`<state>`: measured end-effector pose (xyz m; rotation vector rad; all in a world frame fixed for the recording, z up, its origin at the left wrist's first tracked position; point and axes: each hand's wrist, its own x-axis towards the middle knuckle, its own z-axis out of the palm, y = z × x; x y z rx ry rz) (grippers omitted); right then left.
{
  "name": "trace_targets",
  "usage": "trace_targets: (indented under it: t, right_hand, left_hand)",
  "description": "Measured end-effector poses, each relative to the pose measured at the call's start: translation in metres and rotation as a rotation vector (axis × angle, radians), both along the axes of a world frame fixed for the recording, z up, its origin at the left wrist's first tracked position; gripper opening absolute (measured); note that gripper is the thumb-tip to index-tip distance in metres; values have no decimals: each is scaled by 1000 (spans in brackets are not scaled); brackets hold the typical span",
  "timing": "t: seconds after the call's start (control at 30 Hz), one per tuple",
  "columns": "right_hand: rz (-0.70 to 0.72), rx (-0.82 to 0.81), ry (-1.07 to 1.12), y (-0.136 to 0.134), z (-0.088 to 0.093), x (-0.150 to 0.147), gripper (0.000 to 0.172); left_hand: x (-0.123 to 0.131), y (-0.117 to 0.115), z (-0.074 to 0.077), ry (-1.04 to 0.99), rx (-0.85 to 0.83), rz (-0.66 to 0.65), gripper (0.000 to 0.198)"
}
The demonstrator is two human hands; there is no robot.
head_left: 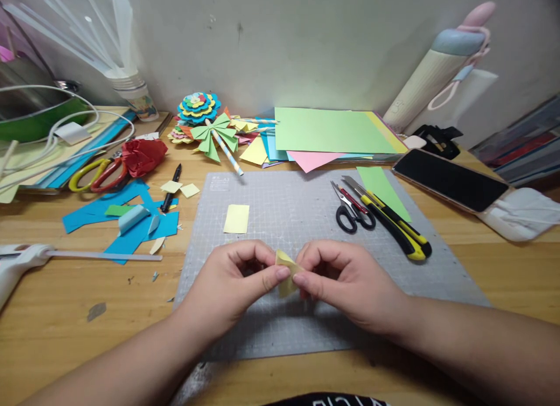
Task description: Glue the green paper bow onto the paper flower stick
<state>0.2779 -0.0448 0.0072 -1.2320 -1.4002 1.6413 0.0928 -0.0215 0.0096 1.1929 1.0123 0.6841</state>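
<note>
Between both hands, just above the grey cutting mat (289,202), is a small piece of yellow paper (286,284), bent into a curve. My left hand (238,280) pinches its left side between thumb and fingers. On the other side, the thumb and forefinger of my right hand (345,277) close on its right edge. The fingers behind the paper are partly hidden. A flat yellow paper rectangle (237,219) lies on the mat beyond my left hand. Small scissors (350,210) with black handles and a yellow-black utility knife (394,225) lie beyond my right hand.
Blue paper scraps (131,225), a black pen (171,187) and red-yellow scissors (98,175) lie at left, near a glue gun (26,257). Paper flowers (199,108) and green sheets (332,130) stand at the back. A phone (452,179) and a leaning bottle (437,73) are at right.
</note>
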Motion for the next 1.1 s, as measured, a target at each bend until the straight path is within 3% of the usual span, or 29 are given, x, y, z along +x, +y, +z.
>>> trace_targets:
  t: [0.8, 1.1]
  right_hand:
    - [45, 134, -80, -1, 2, 0, 21]
    - [52, 108, -54, -2, 5, -1, 20]
  left_hand:
    - [-4, 2, -6, -137, 36, 76, 10]
    - [-6, -1, -7, -215, 56, 97, 8]
